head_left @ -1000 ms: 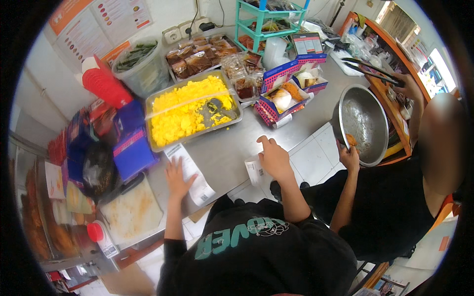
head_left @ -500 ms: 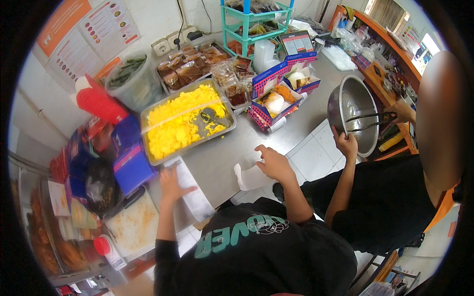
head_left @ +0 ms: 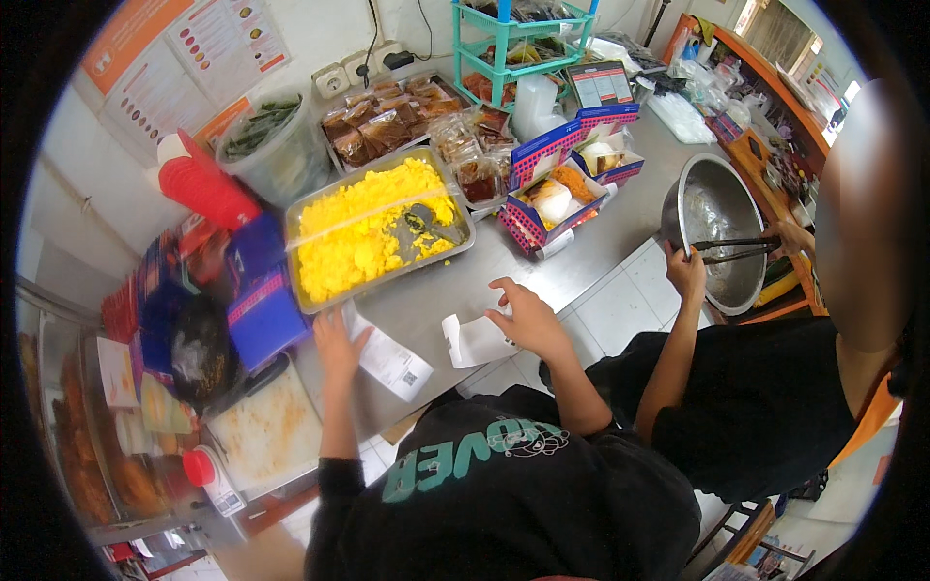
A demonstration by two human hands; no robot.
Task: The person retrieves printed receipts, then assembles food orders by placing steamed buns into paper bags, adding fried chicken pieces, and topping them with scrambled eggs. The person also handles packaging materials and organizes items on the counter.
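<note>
My left hand (head_left: pixel 336 346) lies with fingers spread at the left end of a printed paper slip (head_left: pixel 392 362), flat on the steel counter below the tray. A second, curled white slip (head_left: pixel 467 341) sits by the counter's front edge. It is under my right hand (head_left: pixel 531 320), whose forefinger and thumb are apart; the other fingers seem folded on the slip, partly hidden. Just beyond my hands is a metal tray (head_left: pixel 455 254) of yellow scrambled egg (head_left: pixel 358 228) with a dark spoon in it. Two patterned boxes stand open, the nearer one (head_left: pixel 536 228) holding rice and orange food.
A co-worker at right holds a steel bowl (head_left: pixel 690 208) and black tongs (head_left: pixel 736 250). Folded blue boxes (head_left: pixel 266 315), a cutting board (head_left: pixel 276 431) and a red-capped bottle (head_left: pixel 208 474) are at left. Bagged sauces (head_left: pixel 387 121) and a turquoise rack (head_left: pixel 484 58) stand behind.
My left hand has shifted on the slip, which now lies flatter with its print showing. My right hand and the curled slip have moved a little left. The co-worker's tongs are lower in the bowl.
</note>
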